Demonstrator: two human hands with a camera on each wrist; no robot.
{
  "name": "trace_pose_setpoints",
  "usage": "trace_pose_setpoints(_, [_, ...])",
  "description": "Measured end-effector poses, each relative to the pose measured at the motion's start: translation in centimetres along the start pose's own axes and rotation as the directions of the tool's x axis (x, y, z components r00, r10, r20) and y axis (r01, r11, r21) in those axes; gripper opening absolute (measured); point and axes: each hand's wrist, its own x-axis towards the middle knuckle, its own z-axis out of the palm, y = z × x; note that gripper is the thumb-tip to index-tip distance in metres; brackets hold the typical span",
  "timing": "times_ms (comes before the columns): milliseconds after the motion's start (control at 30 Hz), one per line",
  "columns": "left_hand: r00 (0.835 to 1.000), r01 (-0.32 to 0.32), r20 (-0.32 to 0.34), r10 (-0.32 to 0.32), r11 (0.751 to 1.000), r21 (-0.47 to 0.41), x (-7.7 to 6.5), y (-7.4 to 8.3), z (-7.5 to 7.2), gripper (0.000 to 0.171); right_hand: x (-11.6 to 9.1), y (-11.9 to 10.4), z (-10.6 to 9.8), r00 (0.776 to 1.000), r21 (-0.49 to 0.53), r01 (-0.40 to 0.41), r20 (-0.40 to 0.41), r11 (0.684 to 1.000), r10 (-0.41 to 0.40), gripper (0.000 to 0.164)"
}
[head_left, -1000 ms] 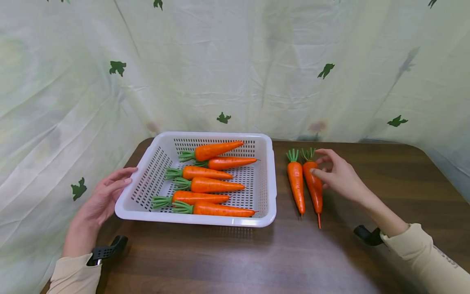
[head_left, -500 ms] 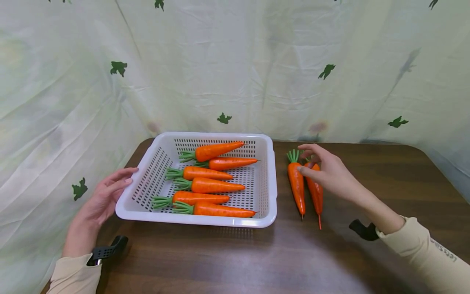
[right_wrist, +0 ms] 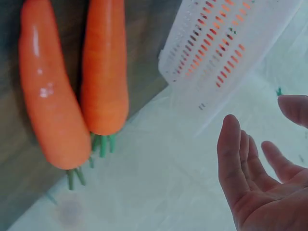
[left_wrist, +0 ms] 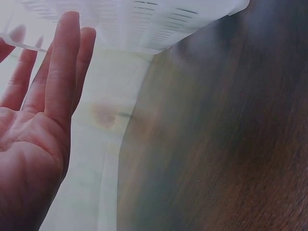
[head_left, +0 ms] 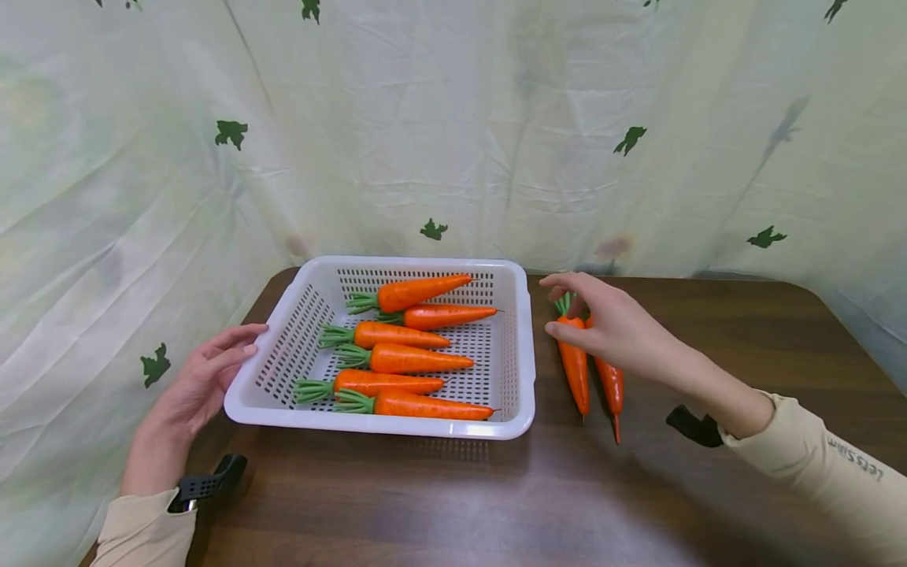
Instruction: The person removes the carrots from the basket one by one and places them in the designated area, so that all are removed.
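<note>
- Head view: high and farthest back, facing forward and down over the whole white, perforated plastic basket (head_left: 379, 424).
- Left wrist view: close by the left hand (left_wrist: 38, 134), facing the basket's outer wall.
- Right wrist view: close to two orange, tapered carrots (right_wrist: 55, 96), which the head view shares.
</note>
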Motion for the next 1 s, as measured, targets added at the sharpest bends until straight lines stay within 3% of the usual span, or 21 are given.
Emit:
trace_pose_setpoints(367, [1.0,0.004,0.002,-0.004,1.0,0.002,0.0,0.0,0.0,0.037,1.2,-2.4,0.0,0.994,-0.08,0.098,0.045,0.992,-0.095,0.056])
trace_pose_setpoints(567, [1.0,0.006,0.006,-0.006,1.0,0.0,-0.1,0.0,0.0,0.037,2.0,-3.7,-0.2,0.981,-0.167,0.176,0.106,0.97,-0.16,0.054])
trace_pose_setpoints(767, [1.0,0.006,0.005,-0.006,1.0,0.0,-0.1,0.0,0.0,0.037,3.2,-4.8,-0.4,0.964,-0.186,0.238,0.168,0.953,-0.208,0.053])
trace_pose_setpoints(1000, [1.0,0.007,-0.003,-0.007,1.0,0.01,-0.1,0.0,0.1,0.036,4.6,-5.9,-0.8,0.939,-0.226,0.282,0.266,0.932,-0.219,0.055])
